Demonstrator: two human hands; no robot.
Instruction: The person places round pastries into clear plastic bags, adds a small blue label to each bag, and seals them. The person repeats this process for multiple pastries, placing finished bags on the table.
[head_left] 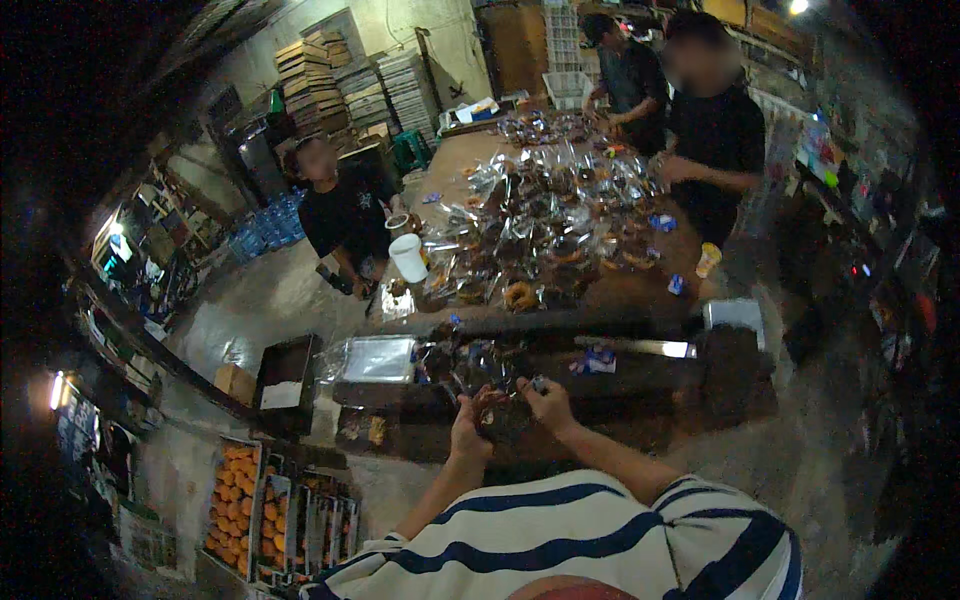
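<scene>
In front of my chest, over the near bench (640, 420), my left hand (467, 432) is closed on a clear plastic bag (490, 397). Something brownish shows inside it, too dim to name. My right hand (548, 404) pinches at the bag's right side, and a small pale thing that I cannot make out shows at its fingertips. Just beyond lie several dark bagged pieces (470, 358). To their left is a stack of flat clear bags (378, 358). A ring doughnut (520, 295) rests on the large table's near end.
Bagged pastries (540, 200) cover much of the brown table (450, 165). A white tub (407, 257) stands at its left edge. One person (345, 205) is at the left, two more (715, 140) at the right. Crates of orange-brown buns (235, 500) stand on the floor at lower left.
</scene>
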